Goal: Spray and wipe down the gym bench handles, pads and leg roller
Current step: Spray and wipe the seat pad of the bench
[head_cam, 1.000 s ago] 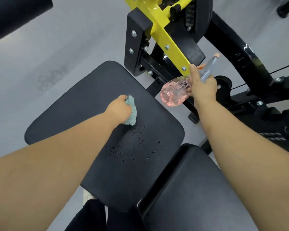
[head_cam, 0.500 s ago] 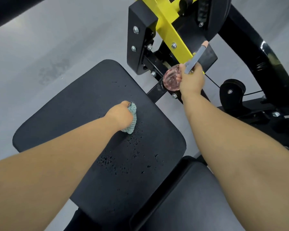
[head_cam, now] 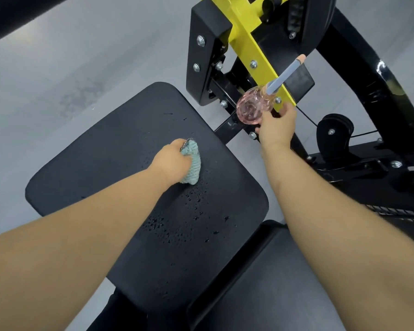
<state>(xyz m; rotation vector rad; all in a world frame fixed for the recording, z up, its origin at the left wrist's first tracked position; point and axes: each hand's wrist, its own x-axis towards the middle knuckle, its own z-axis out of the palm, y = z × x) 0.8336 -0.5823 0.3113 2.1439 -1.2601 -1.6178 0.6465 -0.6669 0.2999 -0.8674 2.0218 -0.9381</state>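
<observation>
In the head view, a teal cloth [head_cam: 192, 163] is bunched inside the left grip [head_cam: 172, 161], which is clenched around it and pressed down onto the black seat pad [head_cam: 101, 168]. The right grip [head_cam: 276, 129] is wrapped around the round body of a pink, see-through spray bottle [head_cam: 250, 108]. The bottle is held off to the right of the left grip, past the pad's edge and in front of the yellow frame arm [head_cam: 246, 44], with its spray head pointed up and away from the person.

Spraying of the seat pad is judged done. A field of droplets [head_cam: 177, 225] is scattered on the near side of the left grip, and a few stray drops are seen beyond it. Wiping of this pad is judged only begun, since most of the wet patch lies unwiped between the left grip and the person.

The back pad [head_cam: 285, 283], near and below the right forearm, is seen without droplets; whether it has been cleaned cannot be told. A dark padded roll [head_cam: 22, 13], far to the upper left of the left grip, may be the leg roller, and its state cannot be told either. No handles are made out. Much of the task is therefore judged to be left.
</observation>
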